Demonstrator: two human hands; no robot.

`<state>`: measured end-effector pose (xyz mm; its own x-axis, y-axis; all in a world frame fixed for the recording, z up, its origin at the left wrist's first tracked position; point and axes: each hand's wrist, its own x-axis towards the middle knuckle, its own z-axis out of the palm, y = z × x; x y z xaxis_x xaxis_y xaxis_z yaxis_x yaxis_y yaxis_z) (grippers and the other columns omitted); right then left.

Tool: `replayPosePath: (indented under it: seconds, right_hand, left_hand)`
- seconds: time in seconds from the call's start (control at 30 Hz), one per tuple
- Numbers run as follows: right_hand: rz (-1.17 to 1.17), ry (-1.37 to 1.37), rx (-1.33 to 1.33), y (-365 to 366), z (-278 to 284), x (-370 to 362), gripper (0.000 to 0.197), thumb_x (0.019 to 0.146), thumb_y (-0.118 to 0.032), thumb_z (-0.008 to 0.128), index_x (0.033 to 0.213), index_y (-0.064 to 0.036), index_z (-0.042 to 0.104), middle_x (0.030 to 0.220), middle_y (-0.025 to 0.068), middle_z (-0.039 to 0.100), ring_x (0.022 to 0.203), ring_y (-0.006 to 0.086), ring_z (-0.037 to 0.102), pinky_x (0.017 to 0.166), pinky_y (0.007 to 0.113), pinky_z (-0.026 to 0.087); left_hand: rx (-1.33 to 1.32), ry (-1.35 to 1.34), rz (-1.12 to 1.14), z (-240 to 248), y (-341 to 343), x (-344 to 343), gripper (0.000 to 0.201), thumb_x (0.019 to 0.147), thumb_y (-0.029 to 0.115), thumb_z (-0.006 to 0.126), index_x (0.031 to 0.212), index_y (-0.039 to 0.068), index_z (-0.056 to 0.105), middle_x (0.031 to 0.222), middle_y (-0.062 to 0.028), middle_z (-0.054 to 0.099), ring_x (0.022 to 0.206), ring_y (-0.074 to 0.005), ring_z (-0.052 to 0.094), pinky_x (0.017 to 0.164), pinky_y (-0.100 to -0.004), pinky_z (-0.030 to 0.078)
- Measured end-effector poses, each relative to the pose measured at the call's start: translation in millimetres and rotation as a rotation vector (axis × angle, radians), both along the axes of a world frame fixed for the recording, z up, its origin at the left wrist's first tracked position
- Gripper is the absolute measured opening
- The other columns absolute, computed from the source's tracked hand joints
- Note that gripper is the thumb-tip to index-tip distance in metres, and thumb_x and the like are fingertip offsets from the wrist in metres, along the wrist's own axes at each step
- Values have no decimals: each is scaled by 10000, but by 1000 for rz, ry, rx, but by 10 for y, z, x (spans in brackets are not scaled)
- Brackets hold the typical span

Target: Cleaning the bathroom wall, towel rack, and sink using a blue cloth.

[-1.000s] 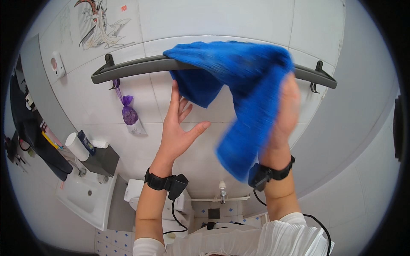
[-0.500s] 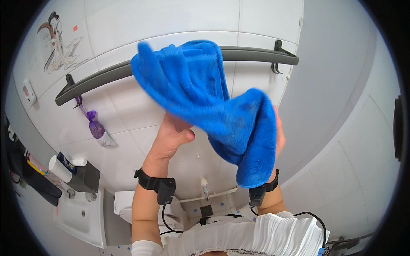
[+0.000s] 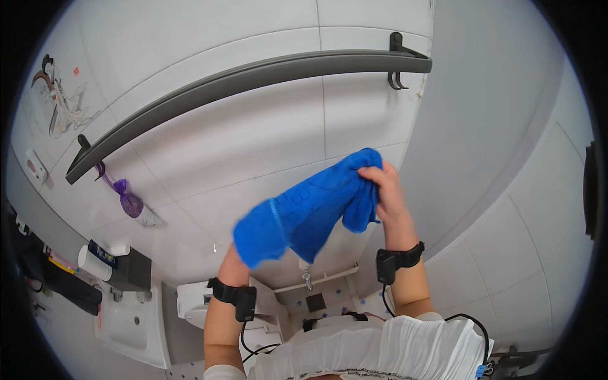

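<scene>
A blue towel [image 3: 313, 202] is off the bar and stretched slantwise between my two hands, in front of the tiled wall. At its upper right end, my right hand [image 3: 387, 190] is closed on the bunched cloth, thumb and fingers pinching it. The lower left end drapes over my left hand [image 3: 237, 261], so only the part by the wrist shows and the fingers are hidden. A dark grey towel bar [image 3: 253, 75] runs along the wall above both hands, with nothing hung over its rail.
A purple sachet [image 3: 131, 201] hangs from a hook at the bar's left end. Lower left are a white sink [image 3: 136, 332], a dark grey box [image 3: 132, 269] and a white cup [image 3: 95, 263]. Below my hands are a white toilet [image 3: 193, 301] and a tap [image 3: 308, 280].
The towel has come down and away from the bar. My right hand's fingers now show gripping its end, while the left hand has become covered by cloth. The view has shifted slightly.
</scene>
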<state>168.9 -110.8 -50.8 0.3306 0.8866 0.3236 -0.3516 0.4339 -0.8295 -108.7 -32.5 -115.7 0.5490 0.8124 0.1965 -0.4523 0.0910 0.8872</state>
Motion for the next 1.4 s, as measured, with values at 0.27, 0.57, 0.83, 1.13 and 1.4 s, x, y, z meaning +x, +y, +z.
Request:
replayPosePath:
  seconds: [0.27, 0.57, 0.83, 1.13, 1.4]
  right_hand:
    - [-357, -882, -364, -60, -104, 61, 167, 881, -125, 589, 983, 1, 629, 792, 112, 684, 731, 231, 663, 694, 344, 517]
    - [-433, -987, -42, -176, -396, -189, 208, 891, -144, 651, 1079, -74, 600, 897, 77, 664, 731, 198, 643, 668, 305, 504]
    - [329, -337, -86, -293, -611, -347, 246, 956, -225, 626, 1096, -31, 563, 1033, 40, 647, 821, 95, 620, 740, 258, 491]
    - [-481, -975, 330, -349, -399, -817, 225, 854, -81, 657, 1060, -20, 588, 986, 186, 636, 857, 310, 647, 670, 378, 490]
    - [-592, -1141, 304, 79, -92, -234, 276, 856, -144, 677, 1116, -61, 640, 1017, 145, 654, 878, 334, 634, 801, 391, 488]
  left_hand:
    - [-471, -222, -308, -69, 165, 173, 443, 1044, 378, 372, 1238, 25, 556, 1139, -76, 665, 966, -179, 660, 845, -298, 552]
    - [225, 247, -74, 664, -327, 274, 458, 911, 213, 676, 1277, 16, 483, 1146, -34, 595, 1044, -154, 578, 949, -279, 438]
    - [1060, 880, -190, 1412, -368, 383, 272, 801, 220, 722, 852, 3, 565, 669, -186, 568, 627, -368, 576, 574, -374, 455]
    - [1356, 739, 150, 1471, -460, 620, 361, 721, 39, 676, 1072, 120, 651, 1022, -66, 694, 724, -301, 642, 631, -326, 531]
    - [1574, 685, 591, 1305, -82, 445, 365, 770, 67, 666, 1128, 135, 652, 1264, -65, 617, 893, -232, 630, 684, -309, 541]
